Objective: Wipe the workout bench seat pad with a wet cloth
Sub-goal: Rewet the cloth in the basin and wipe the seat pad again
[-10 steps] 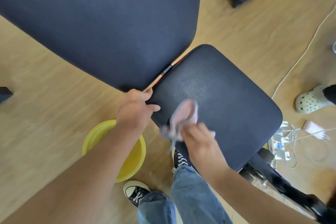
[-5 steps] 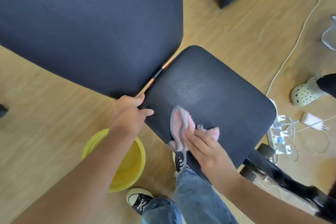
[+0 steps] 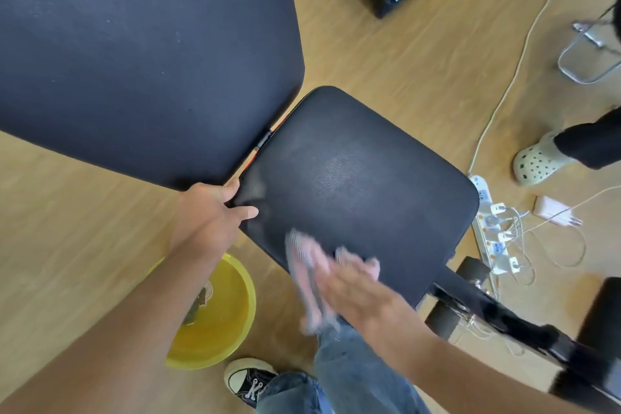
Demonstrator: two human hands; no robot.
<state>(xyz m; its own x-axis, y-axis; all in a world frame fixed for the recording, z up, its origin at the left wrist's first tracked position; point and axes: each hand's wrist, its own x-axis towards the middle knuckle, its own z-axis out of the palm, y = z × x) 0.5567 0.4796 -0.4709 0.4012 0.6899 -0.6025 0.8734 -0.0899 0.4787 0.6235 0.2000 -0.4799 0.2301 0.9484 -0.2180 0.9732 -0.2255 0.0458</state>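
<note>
The black seat pad of the workout bench fills the middle of the view, with the larger black back pad to its upper left. My left hand grips the seat pad's near left corner. My right hand, blurred by motion, presses a pink cloth flat against the pad's near edge. Part of the cloth hangs over the edge toward my jeans.
A yellow basin with water sits on the wooden floor under my left forearm. A power strip with cables lies right of the pad. Another person's foot in a pale clog stands at the right. The black bench frame extends lower right.
My right hand has swept the cloth back toward the pad's near edge and is blurred. The left hand has kept its grip on the corner. The camera view shifted slightly.
</note>
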